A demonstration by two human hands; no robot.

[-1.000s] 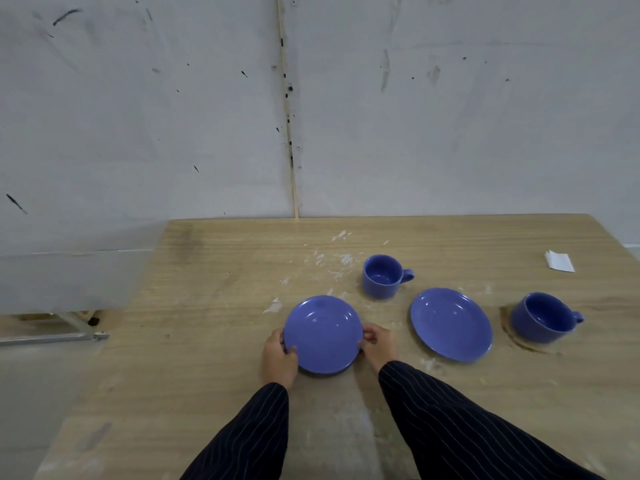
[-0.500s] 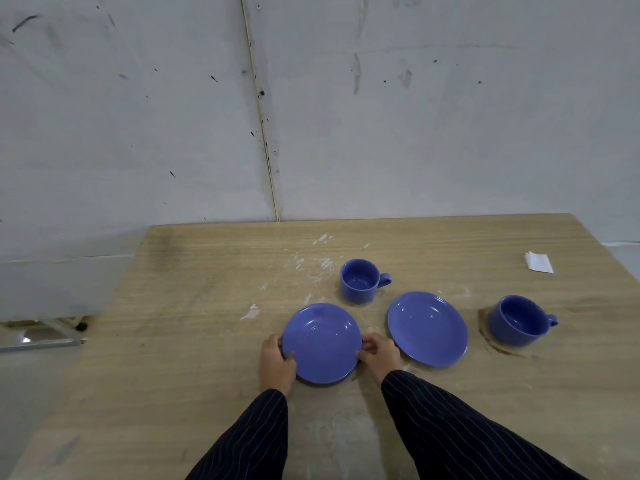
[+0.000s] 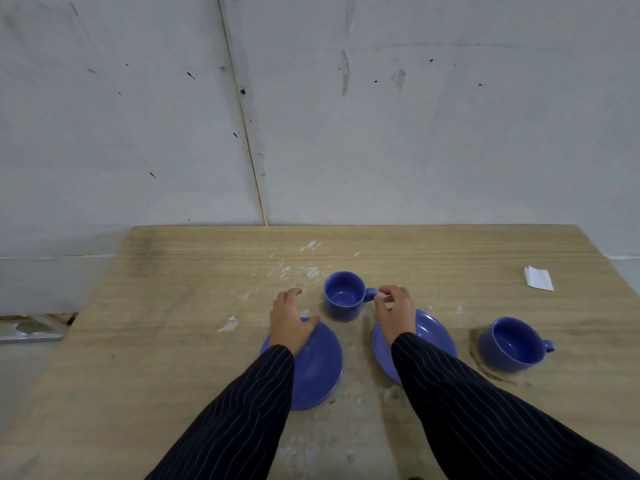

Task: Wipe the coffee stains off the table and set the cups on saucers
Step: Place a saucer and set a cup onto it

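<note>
Two blue saucers lie side by side on the wooden table (image 3: 173, 341): the left saucer (image 3: 318, 368) and the right saucer (image 3: 436, 337). A small blue cup (image 3: 343, 299) stands on the bare table just behind them. My right hand (image 3: 394, 310) reaches over the right saucer, and its fingertips pinch the small cup's handle. My left hand (image 3: 291, 320) is over the left saucer's far edge with relaxed fingers, left of the cup and holding nothing. A larger blue cup (image 3: 512, 344) sits to the right on a brown coffee stain (image 3: 498, 375).
A folded white tissue (image 3: 538, 278) lies near the table's far right edge. White flecks (image 3: 304, 270) are scattered behind the small cup and a bigger scrap (image 3: 228, 323) lies left of the saucers. A grey wall stands right behind the table.
Both hands let go of the left saucer and moved forward. The right hand went to the small cup's handle, and the left hand went to the saucer's far edge.
</note>
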